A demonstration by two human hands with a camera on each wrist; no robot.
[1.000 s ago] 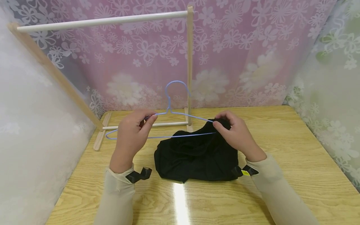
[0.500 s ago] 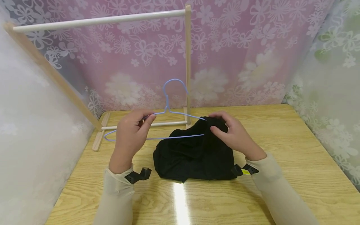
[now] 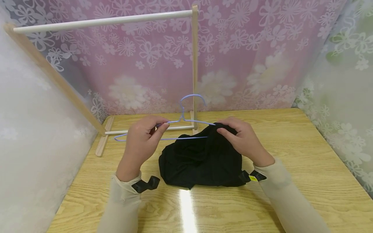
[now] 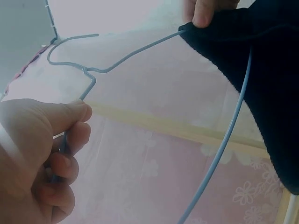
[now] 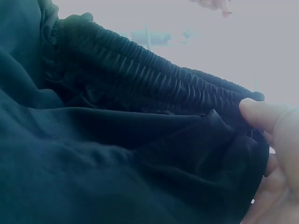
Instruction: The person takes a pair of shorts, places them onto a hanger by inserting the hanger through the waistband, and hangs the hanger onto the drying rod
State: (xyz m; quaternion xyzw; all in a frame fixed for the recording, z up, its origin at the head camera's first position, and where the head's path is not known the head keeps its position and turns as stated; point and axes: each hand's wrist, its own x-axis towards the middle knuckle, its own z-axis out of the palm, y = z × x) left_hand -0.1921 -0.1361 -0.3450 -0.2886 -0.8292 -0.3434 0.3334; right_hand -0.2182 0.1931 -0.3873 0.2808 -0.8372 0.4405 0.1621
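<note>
In the head view my left hand [image 3: 141, 140] grips the left shoulder of a blue wire clothes hanger [image 3: 182, 117], thumb on top of the wire. The left wrist view shows its fingers curled round the wire below the hook. The hanger's right end is inside a black garment [image 3: 201, 165], which hides it. My right hand [image 3: 244, 140] pinches the garment's upper right edge. In the right wrist view a gathered elastic waistband [image 5: 159, 79] runs up to the thumb. The lower part of the garment lies bunched on the table; its full shape cannot be made out.
Behind the hands, to the left, stands a wooden rack with a white top rail [image 3: 105, 22] and a lower rail [image 3: 113, 132]. The wood-grain table [image 3: 294, 152] extends to the right. Flowered curtains [image 3: 247, 58] surround it.
My left hand has moved slightly right with the hanger, and the hook has tipped lower. The hanger's right end has gone into the garment. My right thumb has moved from the wire onto the cloth.
</note>
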